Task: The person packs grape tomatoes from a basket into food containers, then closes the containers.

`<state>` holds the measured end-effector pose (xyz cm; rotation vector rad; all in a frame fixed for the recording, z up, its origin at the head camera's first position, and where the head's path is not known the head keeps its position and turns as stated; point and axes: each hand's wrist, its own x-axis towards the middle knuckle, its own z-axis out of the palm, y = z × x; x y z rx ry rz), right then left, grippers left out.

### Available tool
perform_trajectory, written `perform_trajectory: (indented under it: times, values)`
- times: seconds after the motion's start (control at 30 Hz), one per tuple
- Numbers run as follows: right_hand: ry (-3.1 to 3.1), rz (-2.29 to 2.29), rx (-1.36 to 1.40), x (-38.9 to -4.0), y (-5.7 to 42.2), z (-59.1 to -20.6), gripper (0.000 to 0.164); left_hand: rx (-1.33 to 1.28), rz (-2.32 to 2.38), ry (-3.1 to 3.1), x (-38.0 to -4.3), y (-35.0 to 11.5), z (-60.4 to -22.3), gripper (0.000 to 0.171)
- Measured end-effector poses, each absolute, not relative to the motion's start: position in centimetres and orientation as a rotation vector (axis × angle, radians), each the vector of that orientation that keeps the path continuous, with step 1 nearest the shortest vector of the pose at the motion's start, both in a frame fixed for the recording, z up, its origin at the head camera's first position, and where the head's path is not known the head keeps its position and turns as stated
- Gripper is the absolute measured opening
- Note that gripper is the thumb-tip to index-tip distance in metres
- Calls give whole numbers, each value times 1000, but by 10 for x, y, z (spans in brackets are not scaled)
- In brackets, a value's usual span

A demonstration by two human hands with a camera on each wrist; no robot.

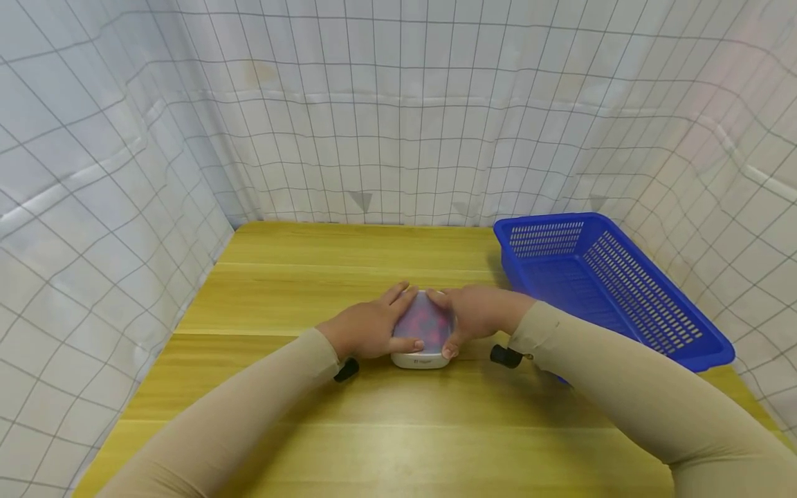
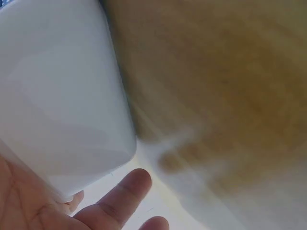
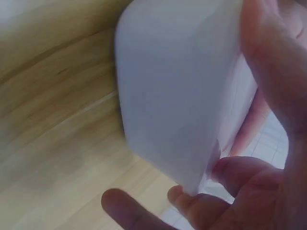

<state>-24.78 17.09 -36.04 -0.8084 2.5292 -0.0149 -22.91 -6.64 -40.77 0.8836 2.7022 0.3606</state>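
Observation:
A white food container (image 1: 420, 362) with rounded corners stands on the table, a translucent lid (image 1: 423, 319) on top. Blurred red shapes show through the lid. From the left, my left hand (image 1: 370, 328) rests on it, thumb flat across the near part and fingertips toward the far edge. My right hand (image 1: 474, 311) spans the right side, thumb at the near corner and index finger at the far one. In the left wrist view, loose fingers (image 2: 122, 196) reach past the container's corner. The right wrist view shows fingers (image 3: 199, 206) about the far corner, one stretched beyond it.
A blue plastic basket (image 1: 563, 280) with slotted walls stands at the right, partly behind the right sleeve (image 1: 598, 360). The wooden table (image 1: 349, 256) ends at white, grid-patterned curtains (image 1: 386, 152) at the back and sides. A dark strap piece (image 1: 506, 356) hangs below the right wrist.

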Motion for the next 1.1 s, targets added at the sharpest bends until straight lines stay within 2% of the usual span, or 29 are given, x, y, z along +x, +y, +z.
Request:
perform_trajectory:
  times: [0.43, 0.6, 0.87, 1.1]
  values:
    - [2609, 67, -761, -243, 171, -360, 122, 851, 399, 2704, -225, -67, -413, 113]
    - [2683, 162, -722, -239, 171, -362, 116, 848, 391, 2720, -223, -68, -413, 110]
    - [2675, 240, -787, -233, 171, -359, 112, 892, 404, 2750, -221, -68, -413, 105]
    - [2672, 232, -884, -231, 177, -361, 111, 864, 424, 2736, -221, -69, -414, 113]
